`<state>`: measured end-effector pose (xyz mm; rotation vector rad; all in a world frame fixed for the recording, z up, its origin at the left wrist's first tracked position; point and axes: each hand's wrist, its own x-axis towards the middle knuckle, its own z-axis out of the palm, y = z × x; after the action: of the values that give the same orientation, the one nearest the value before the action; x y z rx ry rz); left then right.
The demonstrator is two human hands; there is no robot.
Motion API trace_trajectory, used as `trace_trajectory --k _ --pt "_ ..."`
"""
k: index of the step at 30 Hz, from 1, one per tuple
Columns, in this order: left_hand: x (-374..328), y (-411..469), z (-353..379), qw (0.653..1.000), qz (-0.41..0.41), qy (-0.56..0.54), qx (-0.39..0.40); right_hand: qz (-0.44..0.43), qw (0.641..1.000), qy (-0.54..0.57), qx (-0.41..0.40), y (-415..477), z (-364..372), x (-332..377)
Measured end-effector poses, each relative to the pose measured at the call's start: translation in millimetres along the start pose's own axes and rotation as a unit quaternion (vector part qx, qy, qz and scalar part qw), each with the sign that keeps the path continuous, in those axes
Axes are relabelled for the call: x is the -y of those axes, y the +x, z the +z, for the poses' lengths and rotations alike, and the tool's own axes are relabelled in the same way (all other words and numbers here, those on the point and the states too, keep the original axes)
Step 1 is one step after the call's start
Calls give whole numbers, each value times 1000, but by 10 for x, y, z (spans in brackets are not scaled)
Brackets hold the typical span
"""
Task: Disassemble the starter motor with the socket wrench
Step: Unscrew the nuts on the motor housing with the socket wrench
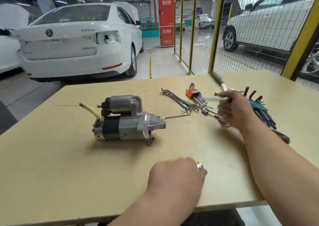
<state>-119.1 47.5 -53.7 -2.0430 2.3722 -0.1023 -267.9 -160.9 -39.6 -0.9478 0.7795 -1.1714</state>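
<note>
The starter motor lies on its side on the tan table, left of centre, with a yellow cable stub at its left end. My right hand is raised over the tools at the right and grips the socket wrench, whose dark handle is blurred and points up and away. Its fingers also seem to hold thin metal rods. My left hand rests near the table's front edge, fingers curled round a small silver socket that shows at its right side.
Combination wrenches, an orange hex key set, a loose hex key and a teal hex key set lie at the table's right. A dark-handled tool lies beyond my right forearm. White cars and a yellow mesh fence stand behind.
</note>
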Motion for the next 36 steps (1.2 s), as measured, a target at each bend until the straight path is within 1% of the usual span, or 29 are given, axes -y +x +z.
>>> trace_trajectory --k 1,3,4,8,10,14,17,19,21,24,25,27,30,32,34,36 --pt "-55 -63 38 1000 -8 -30 -3 -19 999 32 -11 22 -90 69" --pt "-70 33 94 996 -35 -59 -55 -49 997 56 -6 12 -152 116" --pt "-63 158 123 995 -37 -51 -72 -57 997 51 -3 2 -117 87" --pt "-43 717 108 995 -47 -56 -68 -93 995 -13 -30 -48 155 -61" --pt "-7 918 119 994 -60 -63 -69 -100 993 -39 -40 -39 175 -85" --pt "33 1115 203 993 -61 -66 -80 -111 985 -79 -105 22 57 -82" --pt "-2 1228 237 990 -47 -61 -121 -124 974 -87 -170 79 -22 -33" --pt "-41 1346 225 985 -44 -77 -145 -136 964 -113 -197 103 -66 -9" --pt "-83 1480 224 984 -53 -93 -144 -155 947 -179 -215 102 -103 3" --pt "-135 1670 222 984 -60 -72 -149 -204 893 -323 -238 111 -172 8" --pt "-163 1725 213 984 -51 -71 -158 -218 878 -352 -241 121 -192 11" --pt "-250 1815 189 982 -8 -82 -169 -227 866 -372 -244 141 -212 21" --pt "-382 1895 186 985 50 -86 -144 -229 859 -387 -246 145 -228 36" --pt "-413 1918 214 983 49 -106 -140 -238 845 -408 -249 130 -264 80" --pt "-412 1912 253 979 38 -125 -158 -253 823 -433 -268 111 -355 169" --pt "-390 1892 296 974 24 -136 -179 -261 809 -438 -291 91 -493 285"
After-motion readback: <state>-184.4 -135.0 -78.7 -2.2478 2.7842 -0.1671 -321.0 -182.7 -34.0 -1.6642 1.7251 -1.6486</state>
